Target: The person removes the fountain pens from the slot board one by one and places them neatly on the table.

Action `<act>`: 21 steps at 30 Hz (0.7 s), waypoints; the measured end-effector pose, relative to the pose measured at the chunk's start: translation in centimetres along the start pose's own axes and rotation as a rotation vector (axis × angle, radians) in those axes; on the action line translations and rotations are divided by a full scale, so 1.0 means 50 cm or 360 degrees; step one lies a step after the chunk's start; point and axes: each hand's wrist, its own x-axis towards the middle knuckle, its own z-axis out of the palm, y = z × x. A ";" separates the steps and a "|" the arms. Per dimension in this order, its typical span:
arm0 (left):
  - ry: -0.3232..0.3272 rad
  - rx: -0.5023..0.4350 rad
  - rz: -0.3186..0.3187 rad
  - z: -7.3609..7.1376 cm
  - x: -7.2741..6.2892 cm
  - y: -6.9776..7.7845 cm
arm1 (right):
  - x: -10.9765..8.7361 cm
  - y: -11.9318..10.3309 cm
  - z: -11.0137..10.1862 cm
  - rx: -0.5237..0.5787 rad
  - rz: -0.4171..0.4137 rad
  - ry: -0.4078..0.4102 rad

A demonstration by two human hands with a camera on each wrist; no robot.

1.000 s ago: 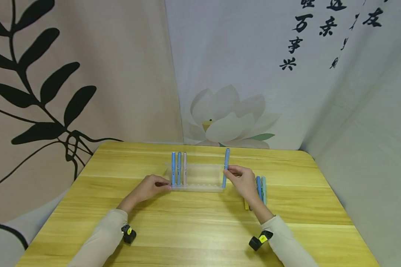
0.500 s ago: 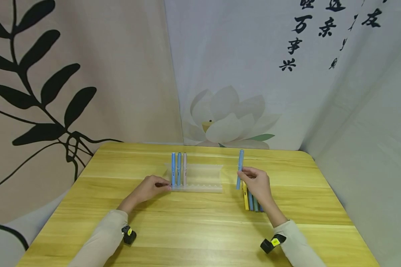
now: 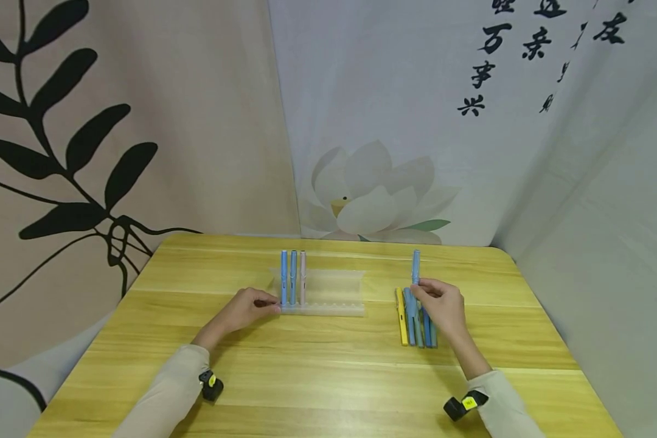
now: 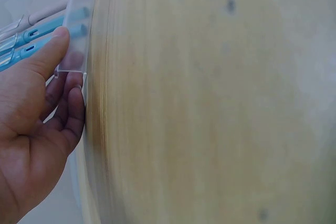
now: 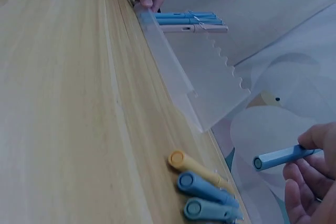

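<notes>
At the left end of a clear plastic pen rack (image 3: 334, 310), my left hand (image 3: 247, 309) grips the corner; the left wrist view shows its thumb on the front lip (image 4: 77, 45). Two blue pens (image 3: 284, 277) and a pale pink pen (image 3: 303, 277) stand side by side in the rack's left part. My right hand (image 3: 442, 302) pinches a light-blue pen (image 3: 416, 266), held raised with its end free in the right wrist view. Below that hand lies a row of pens: a yellow pen (image 3: 401, 319), a blue pen (image 5: 205, 186), a green pen (image 5: 207, 210) and others partly hidden.
The wooden table (image 3: 306, 377) carries the rack and the pen row. A printed curtain (image 3: 372, 121) hangs behind its far edge. The rack's scalloped back edge (image 5: 231, 66) shows in the right wrist view.
My right hand has carried the light-blue pen away from the rack's right end, rightward to above the pen row. My left hand has stayed at the rack's left corner.
</notes>
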 end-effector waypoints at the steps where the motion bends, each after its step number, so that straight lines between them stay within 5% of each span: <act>1: 0.0000 0.0001 0.0000 0.000 0.000 0.000 | 0.000 0.004 -0.003 -0.0017 0.0008 0.0012; 21: -0.0014 -0.0005 -0.0020 -0.002 0.000 -0.003 | -0.014 0.056 -0.076 -0.0157 0.0176 0.0108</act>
